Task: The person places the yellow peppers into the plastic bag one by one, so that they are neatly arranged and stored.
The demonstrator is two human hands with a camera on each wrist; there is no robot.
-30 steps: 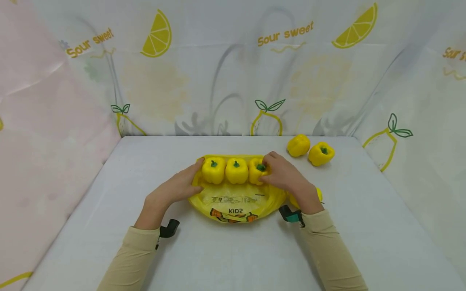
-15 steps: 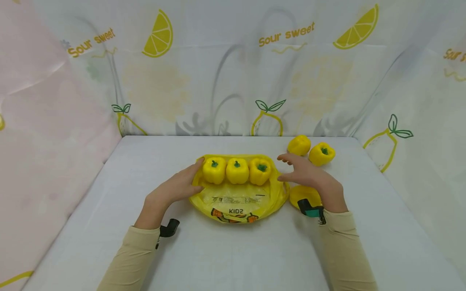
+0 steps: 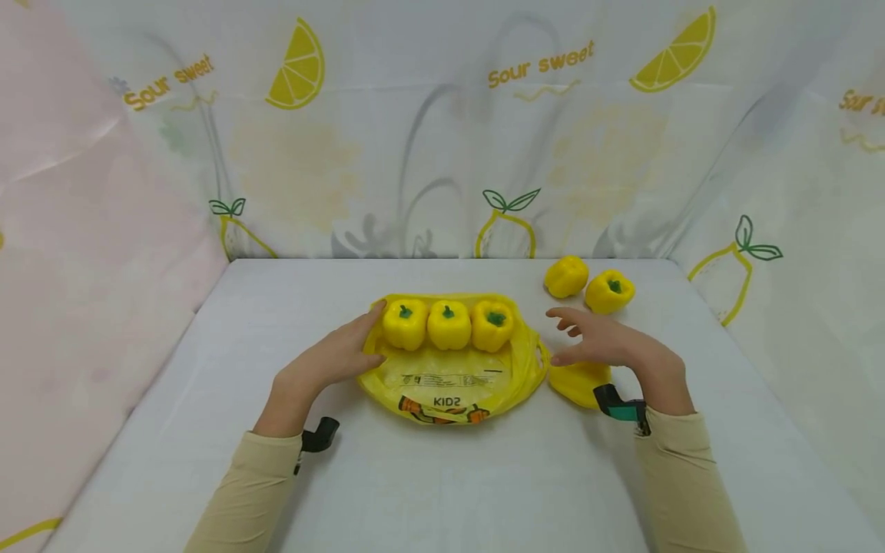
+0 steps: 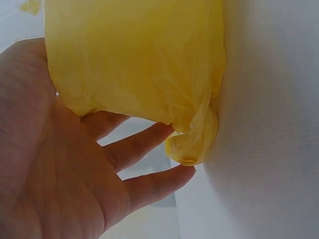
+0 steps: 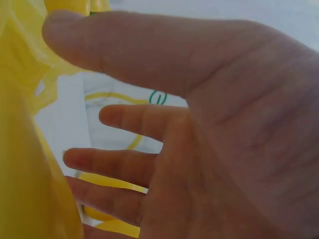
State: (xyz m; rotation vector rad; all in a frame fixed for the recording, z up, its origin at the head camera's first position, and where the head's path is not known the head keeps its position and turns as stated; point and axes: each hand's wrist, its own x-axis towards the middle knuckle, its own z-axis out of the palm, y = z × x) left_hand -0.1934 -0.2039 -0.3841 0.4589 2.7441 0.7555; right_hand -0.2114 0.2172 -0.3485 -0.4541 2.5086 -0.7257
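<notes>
Three yellow bell peppers with green stems sit in a row on a yellow plastic bag: a left pepper, a middle pepper and a right pepper. My left hand rests against the bag's left side, fingers fairly straight and spread; the left wrist view has its fingertips at the yellow plastic. To the right of the bag, my right hand hovers with fingers extended and holds nothing. Below it lies another yellow pepper, partly hidden by the hand.
Two more yellow peppers lie at the back right of the white table: one on its side and one with its stem showing. A lemon-print cloth hangs behind the table.
My right hand has let go of the right pepper and moved right, off the bag, to above the pepper beside it. My left hand has stayed at the bag's left side.
</notes>
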